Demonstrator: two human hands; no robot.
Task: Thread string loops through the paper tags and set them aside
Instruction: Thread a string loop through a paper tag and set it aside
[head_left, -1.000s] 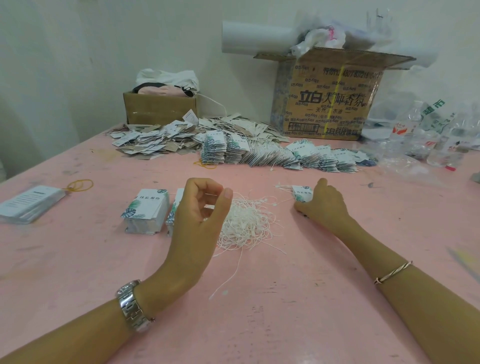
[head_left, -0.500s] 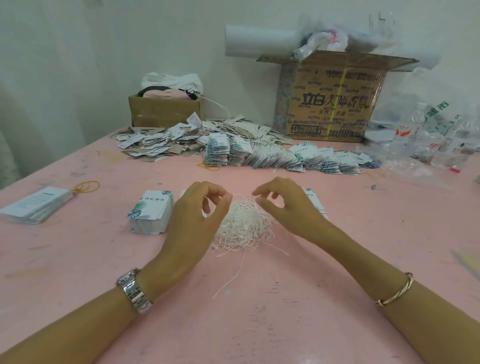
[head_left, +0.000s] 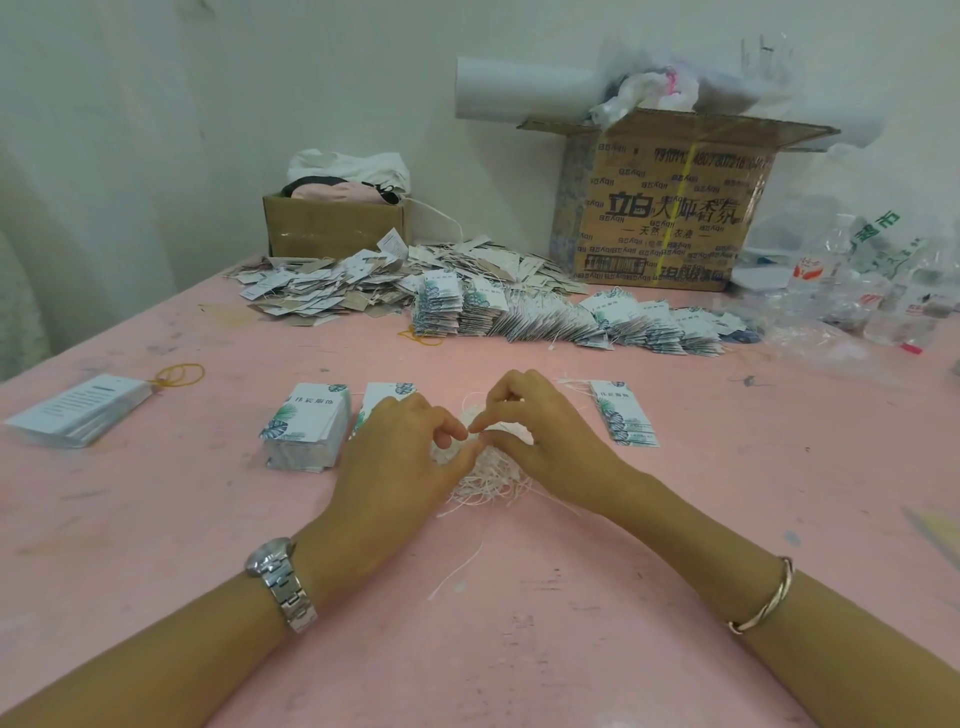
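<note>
On the table (head_left: 467, 649), the left hand (head_left: 400, 457) and right hand (head_left: 540, 436) pinch fingertip to fingertip into the tangled string loops (head_left: 488, 478), so a hasty pull may lift a knotted clump or scatter strands onto the tag stack (head_left: 306, 426) just beside, short of the finished heap (head_left: 519, 312).

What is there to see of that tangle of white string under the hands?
The string pile is a loose, low tangle of thin white cords, lying on the pink table. A few stray ends trail toward the viewer. The left hand and right hand are curled over it, fingertips meeting above its middle and seemingly pinching strands, so much of it is hidden.
</note>
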